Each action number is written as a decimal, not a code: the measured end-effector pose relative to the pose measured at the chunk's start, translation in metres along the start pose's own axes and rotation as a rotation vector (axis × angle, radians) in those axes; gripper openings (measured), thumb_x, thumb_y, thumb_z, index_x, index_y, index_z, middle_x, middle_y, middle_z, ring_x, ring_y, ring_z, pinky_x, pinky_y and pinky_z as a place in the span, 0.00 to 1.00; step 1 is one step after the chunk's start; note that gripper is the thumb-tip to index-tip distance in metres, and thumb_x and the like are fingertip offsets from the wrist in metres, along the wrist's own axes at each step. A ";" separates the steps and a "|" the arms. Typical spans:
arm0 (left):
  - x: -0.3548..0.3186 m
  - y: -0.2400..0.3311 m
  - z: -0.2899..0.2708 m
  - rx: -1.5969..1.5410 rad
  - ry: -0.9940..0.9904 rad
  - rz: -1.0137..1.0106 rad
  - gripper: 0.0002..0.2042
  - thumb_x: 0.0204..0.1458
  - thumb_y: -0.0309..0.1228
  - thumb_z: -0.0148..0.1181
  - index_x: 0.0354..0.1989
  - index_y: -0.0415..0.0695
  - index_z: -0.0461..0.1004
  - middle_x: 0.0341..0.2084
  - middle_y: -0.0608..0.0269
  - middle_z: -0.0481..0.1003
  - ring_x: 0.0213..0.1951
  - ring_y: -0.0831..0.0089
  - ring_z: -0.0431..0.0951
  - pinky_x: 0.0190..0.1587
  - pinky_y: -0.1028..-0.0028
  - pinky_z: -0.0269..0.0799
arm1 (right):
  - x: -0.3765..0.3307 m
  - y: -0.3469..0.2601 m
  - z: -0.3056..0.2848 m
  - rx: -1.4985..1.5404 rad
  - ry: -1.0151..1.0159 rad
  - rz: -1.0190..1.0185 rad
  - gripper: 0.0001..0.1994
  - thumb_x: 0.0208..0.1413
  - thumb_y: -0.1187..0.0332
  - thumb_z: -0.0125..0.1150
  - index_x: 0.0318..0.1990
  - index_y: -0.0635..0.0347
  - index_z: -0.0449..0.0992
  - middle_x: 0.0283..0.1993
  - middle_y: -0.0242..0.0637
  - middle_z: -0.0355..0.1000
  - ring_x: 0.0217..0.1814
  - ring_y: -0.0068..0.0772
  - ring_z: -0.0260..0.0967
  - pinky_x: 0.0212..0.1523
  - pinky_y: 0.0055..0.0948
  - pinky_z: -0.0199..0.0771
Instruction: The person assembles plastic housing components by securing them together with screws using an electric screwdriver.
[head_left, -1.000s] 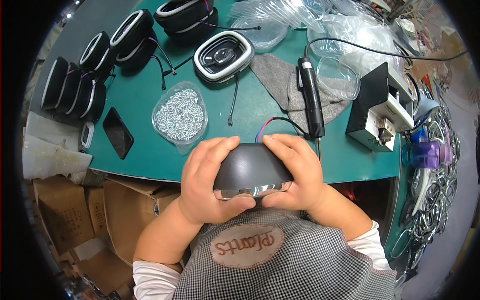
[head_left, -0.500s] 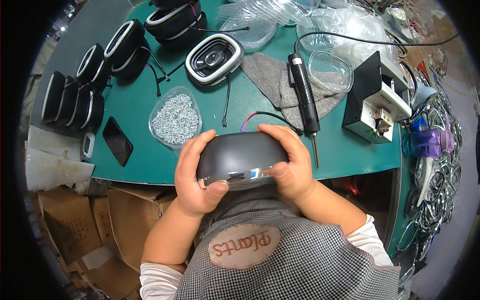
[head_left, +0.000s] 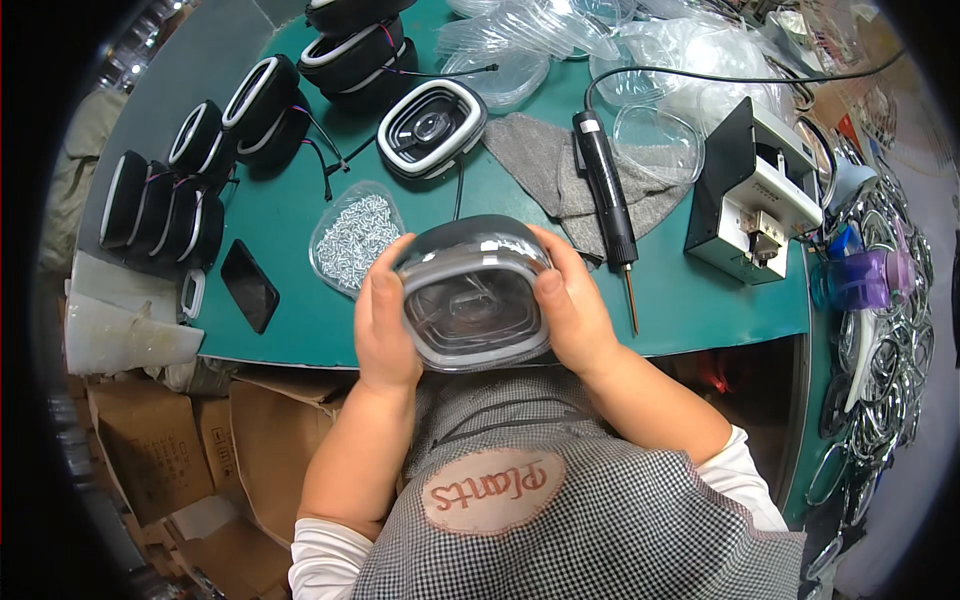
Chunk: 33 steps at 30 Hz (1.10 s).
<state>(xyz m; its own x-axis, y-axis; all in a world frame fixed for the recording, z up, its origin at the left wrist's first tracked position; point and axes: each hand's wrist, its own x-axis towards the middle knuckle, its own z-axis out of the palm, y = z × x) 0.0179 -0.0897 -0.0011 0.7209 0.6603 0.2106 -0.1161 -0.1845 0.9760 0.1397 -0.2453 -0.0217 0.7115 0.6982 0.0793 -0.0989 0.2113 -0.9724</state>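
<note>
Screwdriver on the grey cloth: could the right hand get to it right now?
Probably not at once: the right hand is clasping the housing together with the left hand. The screwdriver lies uncovered close by, so letting go would leave the way open.

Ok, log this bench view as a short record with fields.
held item: rounded grey plastic housing with clear front, gripped on both sides
left hand: on the housing's left side
right hand: on its right side
surface: green bench top
nearby: clear dish of small silver screws, black electric screwdriver on grey cloth
</note>
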 end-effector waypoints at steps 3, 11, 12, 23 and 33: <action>0.018 0.025 0.004 -0.707 -0.051 -0.537 0.28 0.68 0.50 0.35 0.55 0.35 0.69 0.47 0.51 0.76 0.47 0.64 0.78 0.52 0.64 0.76 | -0.005 -0.024 -0.004 0.046 -0.106 0.043 0.46 0.59 0.42 0.56 0.70 0.72 0.46 0.70 0.54 0.52 0.73 0.44 0.50 0.71 0.37 0.48; 0.024 0.046 0.012 -0.603 -0.039 -0.500 0.25 0.64 0.40 0.46 0.64 0.36 0.58 0.55 0.49 0.70 0.54 0.62 0.73 0.57 0.64 0.70 | 0.003 -0.067 -0.018 0.478 -0.108 0.429 0.36 0.67 0.40 0.32 0.64 0.67 0.59 0.57 0.51 0.70 0.53 0.44 0.75 0.37 0.43 0.86; 0.026 0.042 0.008 -0.700 -0.107 -0.543 0.27 0.63 0.38 0.50 0.65 0.36 0.54 0.58 0.51 0.67 0.56 0.63 0.71 0.58 0.65 0.68 | 0.002 -0.065 -0.021 0.452 -0.142 0.433 0.36 0.66 0.40 0.33 0.65 0.66 0.57 0.56 0.51 0.70 0.53 0.43 0.75 0.34 0.41 0.87; 0.005 0.045 -0.010 -0.917 -0.058 -0.645 0.20 0.62 0.42 0.48 0.54 0.40 0.69 0.48 0.54 0.76 0.48 0.65 0.77 0.54 0.66 0.72 | -0.018 -0.077 0.000 0.280 -0.187 0.331 0.38 0.67 0.45 0.39 0.74 0.50 0.30 0.69 0.46 0.52 0.59 0.49 0.69 0.38 0.43 0.85; -0.074 0.047 -0.126 -0.910 0.137 -0.266 0.20 0.55 0.36 0.49 0.52 0.34 0.71 0.43 0.49 0.78 0.43 0.63 0.80 0.47 0.64 0.78 | -0.031 -0.085 0.041 0.113 -0.406 0.276 0.38 0.65 0.49 0.47 0.72 0.65 0.43 0.72 0.58 0.49 0.58 0.51 0.71 0.39 0.36 0.85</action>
<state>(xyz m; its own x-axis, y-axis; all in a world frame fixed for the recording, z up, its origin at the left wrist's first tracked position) -0.1272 -0.0553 0.0361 0.7204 0.6894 -0.0758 -0.4885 0.5819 0.6503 0.0974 -0.2571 0.0674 0.3225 0.9434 -0.0771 -0.3365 0.0382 -0.9409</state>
